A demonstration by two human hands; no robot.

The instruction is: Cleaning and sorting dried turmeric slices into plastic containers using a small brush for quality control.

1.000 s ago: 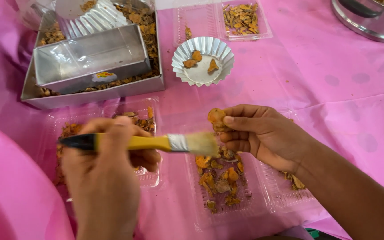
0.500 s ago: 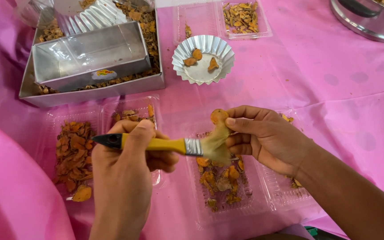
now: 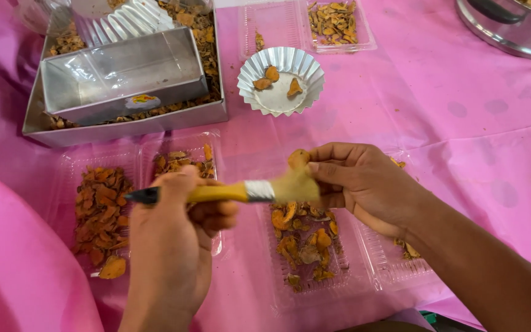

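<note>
The tablecloth [image 3: 462,154] is bright pink with faint darker round spots. All positions below refer to the brush [image 3: 228,192].

- Brush: yellow handle, black tip, silver ferrule, pale tan bristles.
- Piece [image 3: 298,160] at the bristles, pinched by the right hand [image 3: 364,184]: orange-yellow.
- Clear tray [image 3: 305,246] below the bristles: orange and brownish slices.
- Clear tray [image 3: 102,212] left of the handle, beside the left hand [image 3: 173,246]: darker rust-orange slices.
- Fluted cup [image 3: 281,80] above the brush: silver-white (three orange pieces inside).
- Metal box [image 3: 124,74] above and left: dull grey-silver.
</note>
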